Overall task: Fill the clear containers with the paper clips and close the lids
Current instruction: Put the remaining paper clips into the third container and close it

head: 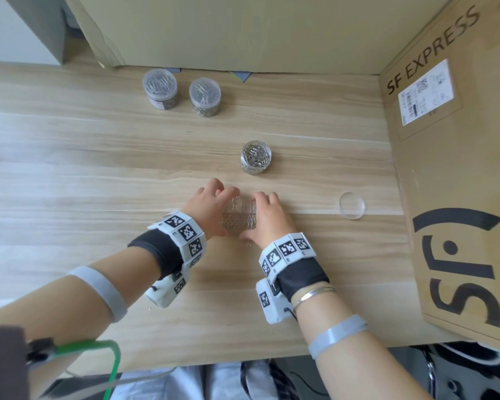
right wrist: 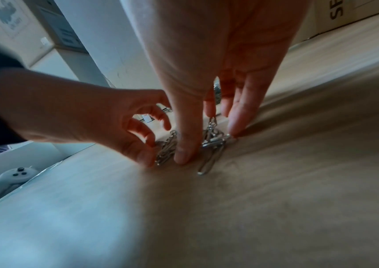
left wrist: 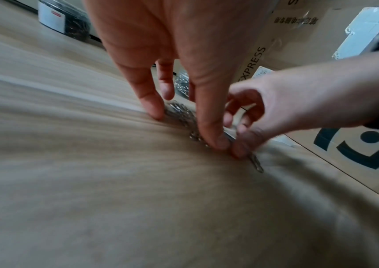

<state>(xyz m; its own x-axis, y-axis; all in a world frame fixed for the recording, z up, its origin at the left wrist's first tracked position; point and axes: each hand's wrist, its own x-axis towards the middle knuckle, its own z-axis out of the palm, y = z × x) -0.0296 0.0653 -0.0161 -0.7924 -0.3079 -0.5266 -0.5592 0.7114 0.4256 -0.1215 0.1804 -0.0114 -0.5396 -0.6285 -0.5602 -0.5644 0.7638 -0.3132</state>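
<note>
A loose pile of silver paper clips (head: 237, 217) lies on the wooden table (head: 98, 168) between my hands. My left hand (head: 214, 202) cups its left side, fingertips (left wrist: 157, 113) and thumb down on the wood. My right hand (head: 267, 207) cups the right side, fingers curled over the clips (right wrist: 216, 139). The two thumbs meet at the near side of the pile (left wrist: 181, 114). One clip (right wrist: 204, 166) lies just outside the hands. Beyond them stands an open clear container (head: 256, 157) holding clips. Its clear lid (head: 352, 205) lies to the right.
Two closed clear containers (head: 160, 88) (head: 205, 96) of clips stand at the back left. A large SF Express cardboard box (head: 451, 168) walls the right side, and another box (head: 228, 30) runs along the back. The table's front edge is near my forearms.
</note>
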